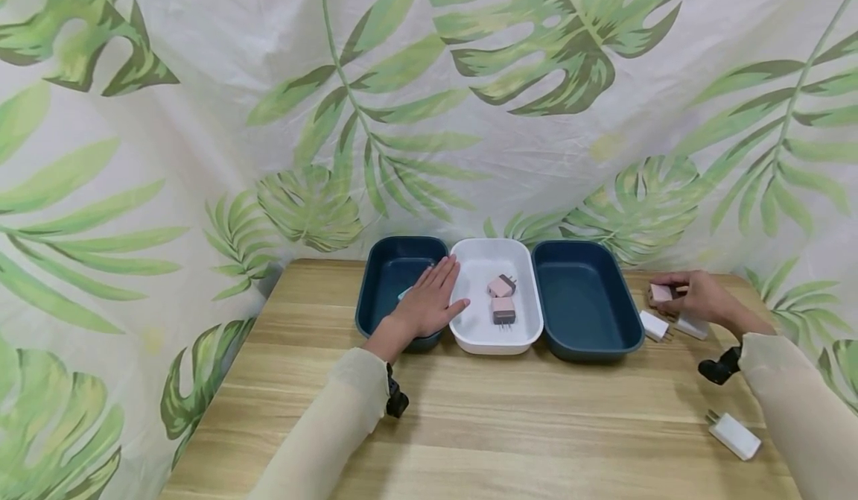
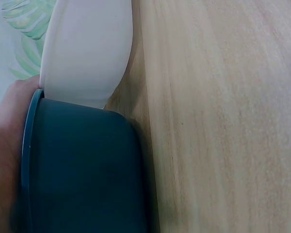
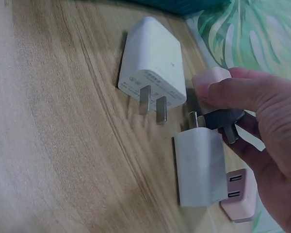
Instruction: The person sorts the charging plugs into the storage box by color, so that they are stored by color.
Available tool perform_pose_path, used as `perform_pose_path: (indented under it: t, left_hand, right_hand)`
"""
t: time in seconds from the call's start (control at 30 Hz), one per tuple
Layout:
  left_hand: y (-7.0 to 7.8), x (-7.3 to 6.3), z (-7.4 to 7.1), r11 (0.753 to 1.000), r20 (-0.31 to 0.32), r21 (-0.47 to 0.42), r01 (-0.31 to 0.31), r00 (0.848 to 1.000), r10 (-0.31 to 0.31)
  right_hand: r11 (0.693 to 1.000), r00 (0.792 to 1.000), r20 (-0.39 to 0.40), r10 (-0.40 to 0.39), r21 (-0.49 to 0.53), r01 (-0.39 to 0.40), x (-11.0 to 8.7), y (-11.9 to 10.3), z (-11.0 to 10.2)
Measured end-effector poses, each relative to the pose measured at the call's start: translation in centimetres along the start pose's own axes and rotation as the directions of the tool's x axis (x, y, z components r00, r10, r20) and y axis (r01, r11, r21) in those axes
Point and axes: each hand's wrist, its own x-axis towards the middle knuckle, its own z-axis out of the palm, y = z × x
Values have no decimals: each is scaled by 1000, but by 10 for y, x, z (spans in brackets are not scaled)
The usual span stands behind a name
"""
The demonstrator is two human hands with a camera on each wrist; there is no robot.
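At the right of the table, my right hand (image 1: 707,300) pinches a pink and dark-grey charger plug (image 1: 660,294) between thumb and fingers. Close by lie two white charger plugs, one with its prongs facing the right wrist camera (image 3: 153,60) and one beside the fingers (image 3: 199,167). Another pink plug (image 3: 242,194) lies partly hidden past them. My left hand (image 1: 429,306) rests with straight fingers over the adjoining rims of the left dark-blue bin (image 1: 363,299) and the white bin (image 1: 492,349). Two pink and grey plugs (image 1: 503,309) lie inside the white bin.
A second dark-blue bin (image 1: 593,354) stands right of the white one. A small light-blue item (image 1: 403,293) in the left bin is mostly covered by the hand. One more white plug (image 1: 734,436) lies near the front right. Leaf-patterned cloth (image 1: 402,112) hangs behind the table.
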Motion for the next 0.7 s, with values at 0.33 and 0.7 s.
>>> perform_pose_path:
  t: [0.33, 0.7]
  left_hand:
    - [-1, 3, 2, 1000, 6, 10, 8, 1000, -8]
    - [-1, 1, 3, 1000, -7, 15, 4, 1000, -4]
  right_hand:
    - [999, 995, -89, -36, 2, 37, -5, -14, -7]
    - [998, 992, -118, -44, -48, 39, -5, -38, -11]
